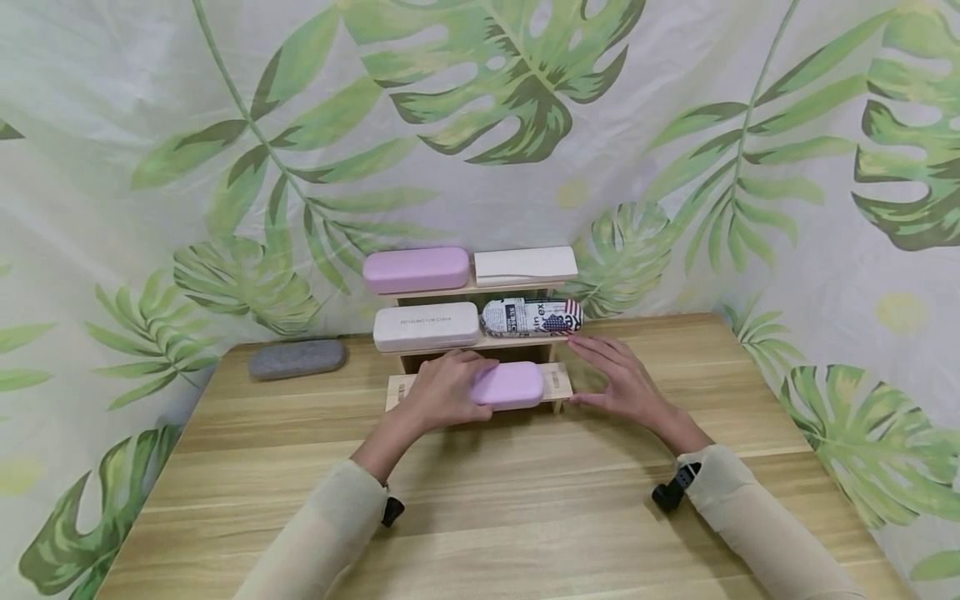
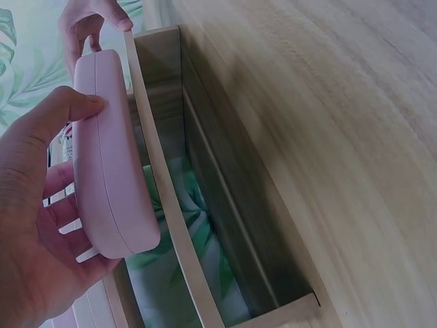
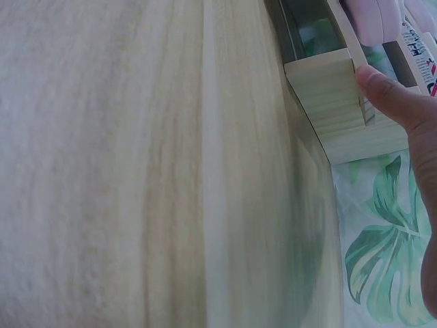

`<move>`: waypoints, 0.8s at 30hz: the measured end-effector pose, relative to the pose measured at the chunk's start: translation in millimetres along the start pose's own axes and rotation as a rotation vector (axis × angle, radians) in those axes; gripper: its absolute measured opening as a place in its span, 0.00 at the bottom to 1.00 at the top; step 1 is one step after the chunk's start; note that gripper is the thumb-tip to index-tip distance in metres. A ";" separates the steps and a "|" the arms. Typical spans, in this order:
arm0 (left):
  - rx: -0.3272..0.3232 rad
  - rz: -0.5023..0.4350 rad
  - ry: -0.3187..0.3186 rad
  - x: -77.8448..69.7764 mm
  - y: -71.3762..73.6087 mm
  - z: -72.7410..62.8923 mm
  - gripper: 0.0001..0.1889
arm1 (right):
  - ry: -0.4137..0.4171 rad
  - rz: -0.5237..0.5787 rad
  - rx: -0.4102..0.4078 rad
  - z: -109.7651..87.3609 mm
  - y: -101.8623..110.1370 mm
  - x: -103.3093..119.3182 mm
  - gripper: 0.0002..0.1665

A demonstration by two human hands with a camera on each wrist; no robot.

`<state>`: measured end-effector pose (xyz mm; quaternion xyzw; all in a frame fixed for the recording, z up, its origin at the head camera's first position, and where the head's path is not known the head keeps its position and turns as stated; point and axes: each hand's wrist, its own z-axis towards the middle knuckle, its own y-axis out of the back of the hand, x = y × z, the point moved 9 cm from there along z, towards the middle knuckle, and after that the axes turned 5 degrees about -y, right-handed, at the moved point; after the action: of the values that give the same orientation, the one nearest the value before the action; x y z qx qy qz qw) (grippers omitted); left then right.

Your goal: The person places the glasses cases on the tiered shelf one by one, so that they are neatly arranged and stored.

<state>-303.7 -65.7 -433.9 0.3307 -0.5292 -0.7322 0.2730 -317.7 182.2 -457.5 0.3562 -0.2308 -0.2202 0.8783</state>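
My left hand [image 1: 447, 389] grips a lilac glasses case [image 1: 510, 385] over the lowest step of a small wooden tiered rack [image 1: 557, 381]. In the left wrist view, the thumb lies across the seam of the case and the fingers reach round its other side. At the rack's right end is my right hand [image 1: 621, 383], its fingers extended toward the middle step and the thumb at the lowest step's corner. The right wrist view shows that thumb [image 3: 386, 90] against the step's end.
The middle step bears a white lettered case [image 1: 426, 327] and a newsprint-patterned case [image 1: 532, 317]. On the top step are another lilac case [image 1: 416, 269] and a white case [image 1: 525, 266]. A grey felt case [image 1: 297, 359] lies on the wooden table [image 1: 525, 517] at the left; leaf-print cloth [image 1: 480, 192] hangs behind.
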 end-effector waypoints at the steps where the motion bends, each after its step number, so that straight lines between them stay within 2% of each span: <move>1: 0.002 0.001 0.004 -0.1 -0.5 0.5 0.37 | 0.002 0.001 -0.001 0.1 -0.1 -0.2 0.62; 8: 0.005 0.003 0.011 -3.4 -3.8 6.8 0.39 | 0.001 0.002 -0.003 1.3 -0.2 -1.7 0.62; 18: -0.002 -0.040 0.030 -5.8 -13.0 13.7 0.40 | 0.022 0.019 -0.024 -0.1 -1.3 -3.3 0.62; 24: -0.029 -0.048 0.051 -7.7 -13.5 18.6 0.38 | 0.022 0.030 -0.033 -0.2 -0.7 -5.0 0.63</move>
<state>-313.9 -44.9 -441.2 0.3577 -0.5035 -0.7374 0.2734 -321.7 184.6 -459.4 0.3404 -0.2230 -0.2069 0.8897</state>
